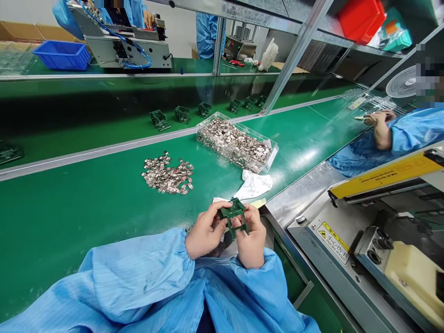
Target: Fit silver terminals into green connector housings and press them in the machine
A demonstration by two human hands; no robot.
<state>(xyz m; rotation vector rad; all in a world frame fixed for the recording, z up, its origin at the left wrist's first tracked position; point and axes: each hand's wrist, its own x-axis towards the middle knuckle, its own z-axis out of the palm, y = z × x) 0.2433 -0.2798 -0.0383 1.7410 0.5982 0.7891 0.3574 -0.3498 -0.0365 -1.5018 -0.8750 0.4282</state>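
Observation:
Between my two hands is a dark green plastic frame (233,210) with a flat top and thin legs. My left hand (206,233) pinches its left side with thumb and fingers. On the other side, my right hand (252,233) grips the legs and right edge. Ahead and to the left, a loose pile of small shiny metal pieces (168,175) lies on the green table (104,199). A clear plastic box (274,157) full of similar metal pieces stands farther forward. Just beyond my hands rests a crumpled white cloth or glove (255,184).
Several similar green frames (182,114) sit in a row on the belt (121,111) behind a metal rail. A grey machine with a yellow bar (388,178) stands close on my right. Co-workers in blue sleeves (416,129) are at the right and far side. A blue bin (62,55) stands far left.

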